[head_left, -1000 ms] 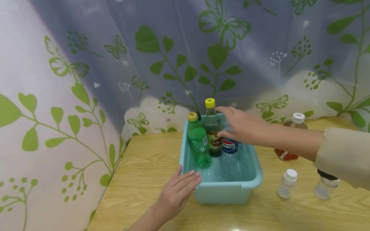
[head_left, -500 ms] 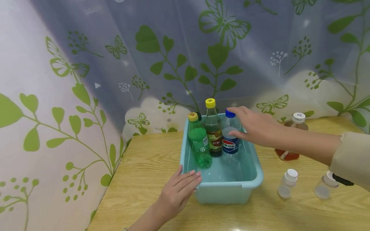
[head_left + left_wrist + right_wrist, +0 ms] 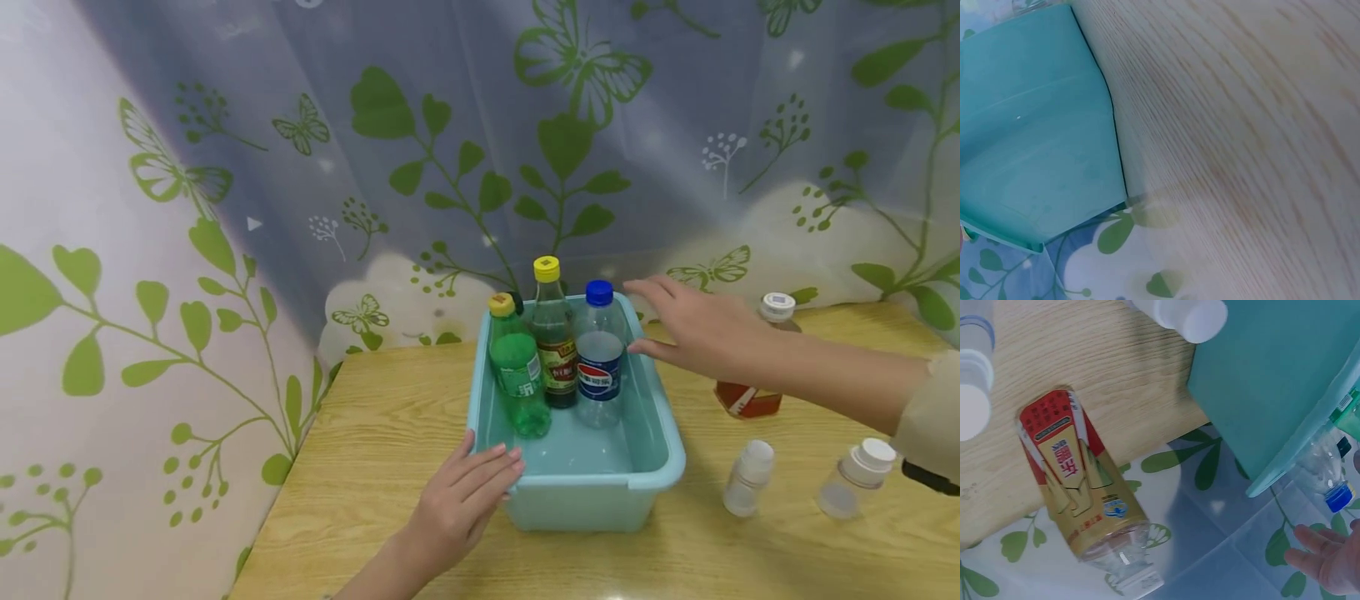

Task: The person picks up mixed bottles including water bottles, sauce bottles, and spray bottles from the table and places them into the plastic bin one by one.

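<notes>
So the blue-capped bottle (image 3: 599,371) is inside the light teal bin (image 3: 577,507), cap up, over on the right side of a little row of three. It's clear plastic with a blue label and a red, white and blue logo. Right beside it is the dark sauce bottle (image 3: 558,367) with a yellow cap, and left of that a green bottle (image 3: 517,375), also topped in yellow. There's a dark cap (image 3: 516,300) peeking out behind the green one, but whatever's under it is mostly hidden. The right hand (image 3: 697,329) is just beside the blue-capped bottle, fingers stretched out, thumb spread wide from them, holding nothing; the right wrist view shows a gap between fingertips and cap. The left hand (image 3: 468,492) rests on the bin's near left corner with its fingers pretty straight and close together, not wrapped round anything. Off to the right, partly behind the forearm, is a white-capped bottle with a red and gold label (image 3: 1075,469), and closer in are two small white-capped bottles (image 3: 747,479), well apart. Everything's on a wood-grain table (image 3: 390,417), with a leaf-and-butterfly curtain (image 3: 450,75) behind.
</notes>
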`<state>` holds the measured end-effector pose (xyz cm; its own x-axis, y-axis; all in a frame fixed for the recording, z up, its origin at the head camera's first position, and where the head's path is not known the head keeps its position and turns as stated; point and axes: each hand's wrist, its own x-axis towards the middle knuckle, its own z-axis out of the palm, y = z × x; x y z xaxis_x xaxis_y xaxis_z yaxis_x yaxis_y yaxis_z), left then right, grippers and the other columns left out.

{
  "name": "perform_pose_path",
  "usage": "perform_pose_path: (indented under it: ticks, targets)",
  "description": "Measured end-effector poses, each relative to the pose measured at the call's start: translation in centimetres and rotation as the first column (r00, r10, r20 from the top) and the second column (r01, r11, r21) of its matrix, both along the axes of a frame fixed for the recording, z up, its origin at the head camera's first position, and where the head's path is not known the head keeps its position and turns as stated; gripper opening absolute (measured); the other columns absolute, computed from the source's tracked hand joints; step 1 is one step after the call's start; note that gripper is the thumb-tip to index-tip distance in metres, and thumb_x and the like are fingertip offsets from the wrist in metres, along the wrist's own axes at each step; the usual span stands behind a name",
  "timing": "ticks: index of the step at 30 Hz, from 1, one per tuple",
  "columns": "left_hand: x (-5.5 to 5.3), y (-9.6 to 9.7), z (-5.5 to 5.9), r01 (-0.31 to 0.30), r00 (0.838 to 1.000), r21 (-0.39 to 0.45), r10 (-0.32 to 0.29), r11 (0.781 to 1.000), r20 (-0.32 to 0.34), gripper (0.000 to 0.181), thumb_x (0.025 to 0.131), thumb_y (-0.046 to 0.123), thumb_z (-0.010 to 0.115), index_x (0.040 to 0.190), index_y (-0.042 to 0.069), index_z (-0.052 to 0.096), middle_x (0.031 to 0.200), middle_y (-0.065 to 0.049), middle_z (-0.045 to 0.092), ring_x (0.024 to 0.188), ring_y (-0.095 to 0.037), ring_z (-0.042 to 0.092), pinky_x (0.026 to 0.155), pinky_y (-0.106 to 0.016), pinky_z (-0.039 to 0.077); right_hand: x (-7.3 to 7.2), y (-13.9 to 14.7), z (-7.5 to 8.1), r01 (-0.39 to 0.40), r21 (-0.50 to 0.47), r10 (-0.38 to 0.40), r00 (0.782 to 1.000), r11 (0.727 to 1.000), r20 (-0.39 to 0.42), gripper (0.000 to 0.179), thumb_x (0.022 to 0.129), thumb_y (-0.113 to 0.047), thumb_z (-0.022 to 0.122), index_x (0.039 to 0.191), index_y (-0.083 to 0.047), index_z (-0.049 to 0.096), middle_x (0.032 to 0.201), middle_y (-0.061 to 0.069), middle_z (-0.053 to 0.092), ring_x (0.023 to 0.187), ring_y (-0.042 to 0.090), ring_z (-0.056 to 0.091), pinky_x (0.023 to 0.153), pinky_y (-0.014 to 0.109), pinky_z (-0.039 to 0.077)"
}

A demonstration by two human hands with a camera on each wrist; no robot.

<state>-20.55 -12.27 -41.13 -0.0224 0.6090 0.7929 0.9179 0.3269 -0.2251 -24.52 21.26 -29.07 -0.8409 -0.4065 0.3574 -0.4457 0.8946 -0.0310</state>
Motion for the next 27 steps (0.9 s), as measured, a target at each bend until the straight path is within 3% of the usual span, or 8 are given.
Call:
perform_pose_path:
  ticks: [7,10,13,15,17,19,22,27]
  targets:
    - [-0.3,0.3,0.3,0.017,0.999,-0.009,-0.017,1.0,-0.033,0.027,0.1,0.015,0.048,0.113,0.0,0.066,0.113,-0.012,0.068,0.107,-0.025,0.064,0.097,-0.052,0.045,-0.1,2.0,-0.5,0.031,0.039,-0.029,0.998,0.999,-0.052,0.074,0.082,-0.04,0.072,0.137,-0.002,0.041,0.126,0.025,0.054,0.095,0.04,0.063,0.043,0.029,0.047]
    - [-0.1,0.2,0.3,0.009,1.0,-0.007,-0.009,1.0,-0.027,0.027,0.1,0.015,0.047,0.113,0.001,0.066,0.113,-0.012,0.068,0.106,-0.024,0.065,0.096,-0.053,0.045,-0.2,2.5,-0.7,0.016,0.049,-0.013,0.998,0.999,-0.064,0.074,0.083,-0.041,0.071,0.137,-0.001,0.04,0.127,0.026,0.053,0.096,0.04,0.063,0.04,0.027,0.045]
    - [-0.1,0.1,0.4,0.003,1.0,-0.005,-0.003,1.0,-0.026,0.027,0.1,0.015,0.048,0.114,0.001,0.066,0.113,-0.012,0.068,0.106,-0.025,0.065,0.097,-0.053,0.045,-0.4,3.0,-0.8,0.042,0.058,-0.038,0.998,0.997,-0.059,0.075,0.082,-0.042,0.071,0.138,-0.003,0.04,0.127,0.024,0.053,0.085,0.034,0.066,0.034,0.022,0.035]
    - [0.0,0.1,0.4,0.003,1.0,-0.005,-0.003,1.0,-0.02,0.027,0.1,0.015,0.048,0.114,0.001,0.066,0.114,-0.012,0.068,0.107,-0.025,0.065,0.097,-0.054,0.044,-0.5,3.5,-1.0,0.063,0.059,-0.06,0.997,0.996,-0.051,0.076,0.081,-0.043,0.072,0.138,-0.003,0.041,0.128,0.024,0.054,0.085,0.034,0.066,0.035,0.024,0.037]
    - [0.0,0.1,0.3,0.001,1.0,-0.008,-0.001,1.0,-0.017,0.027,0.1,0.015,0.048,0.115,0.001,0.065,0.114,-0.012,0.068,0.107,-0.025,0.064,0.097,-0.054,0.044,-0.6,4.0,-1.1,0.074,0.06,-0.07,0.996,0.995,-0.056,0.076,0.081,-0.042,0.073,0.137,-0.002,0.041,0.127,0.024,0.054,0.086,0.036,0.066,0.042,0.032,0.048]
    - [0.0,0.1,0.3,-0.001,1.0,-0.011,0.001,1.0,-0.013,0.027,0.1,0.015,0.049,0.115,0.001,0.065,0.114,-0.012,0.068,0.107,-0.025,0.064,0.097,-0.054,0.044,-0.8,4.5,-1.3,0.074,0.066,-0.07,0.996,0.995,-0.061,0.077,0.08,-0.041,0.073,0.138,-0.002,0.04,0.125,0.025,0.055,0.093,0.04,0.063,0.057,0.042,0.056]
    - [0.1,0.0,0.3,-0.005,1.0,-0.012,0.005,1.0,-0.007,0.027,0.1,0.015,0.048,0.114,0.001,0.066,0.114,-0.012,0.068,0.107,-0.024,0.064,0.097,-0.053,0.044,-1.1,5.2,-1.6,0.064,0.08,-0.059,0.996,0.995,-0.075,0.077,0.08,-0.04,0.074,0.138,-0.002,0.041,0.123,0.026,0.056,0.098,0.044,0.061,0.078,0.055,0.053]
    - [0.1,0.0,0.2,-0.003,1.0,-0.01,0.003,1.0,-0.004,0.027,0.1,0.015,0.048,0.113,0.0,0.066,0.114,-0.012,0.068,0.107,-0.025,0.064,0.097,-0.054,0.044,-1.7,6.5,-2.2,0.038,0.095,-0.027,0.993,0.995,-0.118,0.068,0.078,-0.037,0.077,0.13,-0.003,0.05,0.116,0.022,0.06,0.097,0.043,0.06,0.083,0.058,0.05]
